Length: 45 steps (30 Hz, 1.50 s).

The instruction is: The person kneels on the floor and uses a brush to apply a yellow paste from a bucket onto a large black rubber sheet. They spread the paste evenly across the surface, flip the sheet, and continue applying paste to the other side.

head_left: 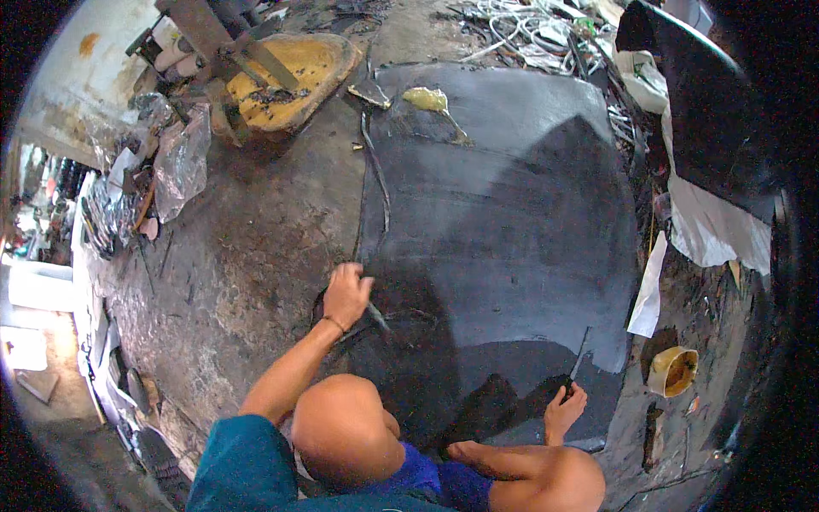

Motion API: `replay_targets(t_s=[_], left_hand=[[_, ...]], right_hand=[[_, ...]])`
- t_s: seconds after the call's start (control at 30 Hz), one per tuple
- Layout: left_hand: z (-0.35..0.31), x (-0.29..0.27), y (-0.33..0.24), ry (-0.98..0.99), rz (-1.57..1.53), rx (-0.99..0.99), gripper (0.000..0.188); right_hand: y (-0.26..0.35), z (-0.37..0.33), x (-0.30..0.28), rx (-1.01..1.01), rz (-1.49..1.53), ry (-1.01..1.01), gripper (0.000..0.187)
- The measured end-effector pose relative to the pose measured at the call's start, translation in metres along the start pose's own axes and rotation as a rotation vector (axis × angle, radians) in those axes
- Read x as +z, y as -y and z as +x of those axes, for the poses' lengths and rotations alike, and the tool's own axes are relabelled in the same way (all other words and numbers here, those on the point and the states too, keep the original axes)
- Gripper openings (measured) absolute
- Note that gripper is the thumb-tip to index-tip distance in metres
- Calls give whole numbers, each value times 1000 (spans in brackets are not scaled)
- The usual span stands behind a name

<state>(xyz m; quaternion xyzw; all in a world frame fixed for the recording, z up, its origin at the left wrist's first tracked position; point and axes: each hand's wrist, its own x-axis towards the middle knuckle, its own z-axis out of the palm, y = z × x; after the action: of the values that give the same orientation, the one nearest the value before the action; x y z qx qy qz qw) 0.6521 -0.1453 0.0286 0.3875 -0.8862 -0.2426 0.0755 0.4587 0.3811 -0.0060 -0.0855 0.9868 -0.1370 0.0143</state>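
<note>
A: Largest item first. How did the sheet lie?
B: A black sheet (pixel 512 205) lay flat on the floor (pixel 230 230), its long axis running away from the person. Most of it stretched ahead of both hands, toward the far edge.

A: Which hand was nearer to which side?
B: The left hand (pixel 347 294) was at the left edge, toward the near end. The right hand (pixel 566 410) was over the near right part and nearer the near right corner. The two were well apart across the sheet's width.

A: Containers, by size?
B: A yellow-brown tray (pixel 320 64) on the floor, beyond the sheet's far left corner; dark scraps (pixel 271 96) lay in it. Then a small pale tub (pixel 659 375), off the right edge near the right hand, with brownish residue (pixel 682 369) inside. Depth of residue: could not tell.

A: State of the hands?
B: Right: fingers wrapped around the handle of a knife (pixel 582 354). Blade pointed toward the far edge, leaning slightly right, so roughly along the sheet's long axis. Whether it touched the surface was unclear. Left: fingers curled, back of the hand uppermost. Could not tell whether they pinched anything; a thin pale strip (pixel 377 317) showed just beside them.

A: Anything else small?
B: A yellow lump (pixel 425 99) with a thin tail, on the sheet near its far edge, left of centre.
</note>
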Motion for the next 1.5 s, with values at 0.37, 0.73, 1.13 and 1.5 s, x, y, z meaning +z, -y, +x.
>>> replay_targets(t_s=[0.37, 0.73, 1.13, 1.5], left_hand=[[-39, -5, -50, -162, -27, 116, 43], [-59, -109, 100, -308, -895, -322, 12], [-290, -418, 359, -59, 870, -808, 38], [-128, -208, 206, -371, 336, -309, 49]], right_hand=[[86, 105, -7, 30, 610, 121, 29], [248, 106, -55, -244, 691, 525, 29], [404, 4, 6, -1291, 800, 836, 43], [378, -47, 59, -1481, 858, 687, 63]])
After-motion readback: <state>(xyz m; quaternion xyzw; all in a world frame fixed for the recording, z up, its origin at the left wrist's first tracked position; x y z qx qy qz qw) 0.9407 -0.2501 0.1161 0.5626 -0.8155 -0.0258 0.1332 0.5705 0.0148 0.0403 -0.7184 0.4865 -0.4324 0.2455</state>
